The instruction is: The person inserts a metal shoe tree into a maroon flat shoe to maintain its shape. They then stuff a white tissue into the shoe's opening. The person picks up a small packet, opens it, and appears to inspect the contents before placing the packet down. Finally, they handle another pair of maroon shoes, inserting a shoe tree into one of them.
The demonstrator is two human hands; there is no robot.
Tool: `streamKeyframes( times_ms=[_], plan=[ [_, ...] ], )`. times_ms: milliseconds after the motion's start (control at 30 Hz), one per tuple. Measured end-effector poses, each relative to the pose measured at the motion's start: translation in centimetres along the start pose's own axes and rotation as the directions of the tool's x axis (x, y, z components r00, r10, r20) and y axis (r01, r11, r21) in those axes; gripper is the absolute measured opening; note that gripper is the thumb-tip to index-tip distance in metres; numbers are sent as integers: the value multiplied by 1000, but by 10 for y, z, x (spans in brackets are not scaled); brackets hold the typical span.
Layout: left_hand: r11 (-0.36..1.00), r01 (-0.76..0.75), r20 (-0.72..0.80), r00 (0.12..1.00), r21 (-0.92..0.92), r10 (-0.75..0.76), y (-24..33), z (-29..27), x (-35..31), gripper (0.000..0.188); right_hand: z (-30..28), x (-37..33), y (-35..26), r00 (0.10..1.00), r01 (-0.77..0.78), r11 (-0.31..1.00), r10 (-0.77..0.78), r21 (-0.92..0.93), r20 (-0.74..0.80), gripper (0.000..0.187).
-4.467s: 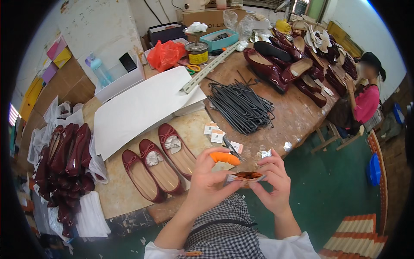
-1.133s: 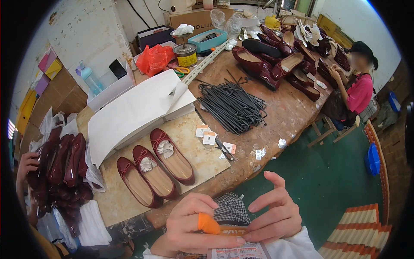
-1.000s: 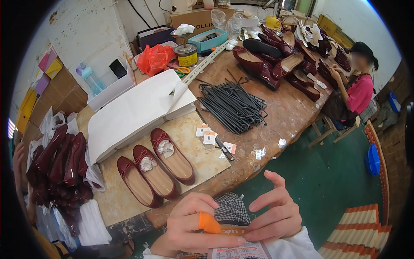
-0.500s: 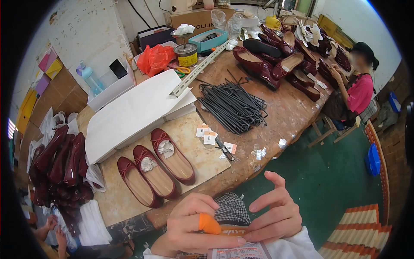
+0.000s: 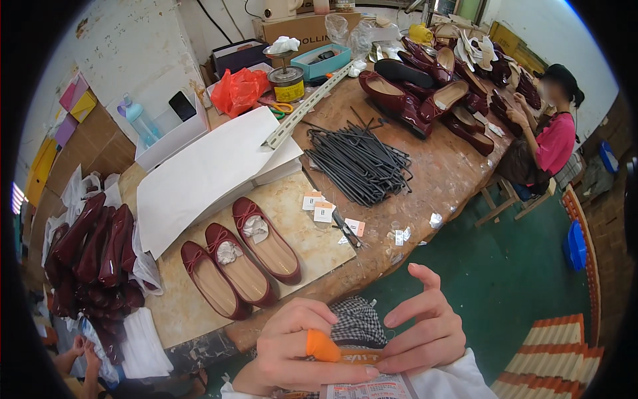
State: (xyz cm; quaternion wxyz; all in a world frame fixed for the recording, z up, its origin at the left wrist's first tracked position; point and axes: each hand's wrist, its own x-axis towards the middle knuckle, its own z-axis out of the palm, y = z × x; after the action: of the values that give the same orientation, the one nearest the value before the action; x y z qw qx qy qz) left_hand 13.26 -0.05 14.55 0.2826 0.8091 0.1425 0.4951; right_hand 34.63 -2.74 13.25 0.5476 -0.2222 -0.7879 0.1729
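Observation:
At the lower edge, my left hand (image 5: 292, 349) and my right hand (image 5: 425, 326) hold a printed packet (image 5: 369, 388) with an orange band and a pale panel. An orange finger cot (image 5: 323, 345) covers one finger of my left hand. My right fingertips pinch the packet's upper part, with the index finger raised. The packet's lower part is cut off by the picture edge. Black-and-white checked cloth (image 5: 357, 321) shows behind the hands. Beyond them on the table, three burgundy ballet flats (image 5: 240, 266) stand side by side, two with crumpled paper inside.
White paper sheets (image 5: 212, 173) lie behind the flats, near a pile of dark bent rods (image 5: 359, 163). Small tags (image 5: 323, 212) and scissors (image 5: 347, 233) are near the table edge. More burgundy shoes (image 5: 425, 93) heap at the back; a person (image 5: 555, 139) sits at right.
The top white sheet's near-left corner has shifted and curled. The seated person's hands at right and another person's hands at lower left have moved slightly. My hands stay almost still on the packet.

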Motion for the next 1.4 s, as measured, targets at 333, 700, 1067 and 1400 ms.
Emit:
streamKeyframes(
  times_ms=[333,700,1067,1400],
  plan=[
    [1000,10,-29,1000,-8,-10,-2,3,-4,34,1,-1,0,1000,-12,1000,12,-2,6,17],
    [1000,5,-19,1000,-15,-6,-2,2,-4,33,2,-1,1,1000,7,1000,-7,-7,-19,17],
    [998,-58,-51,997,-20,57,-6,2,0,25,2,2,0,1000,8,1000,-8,-3,-10,15],
    [1000,-12,-30,999,-24,12,-2,0,-3,35,3,4,2,1000,21,1000,-21,-2,-3,15]
  ],
)
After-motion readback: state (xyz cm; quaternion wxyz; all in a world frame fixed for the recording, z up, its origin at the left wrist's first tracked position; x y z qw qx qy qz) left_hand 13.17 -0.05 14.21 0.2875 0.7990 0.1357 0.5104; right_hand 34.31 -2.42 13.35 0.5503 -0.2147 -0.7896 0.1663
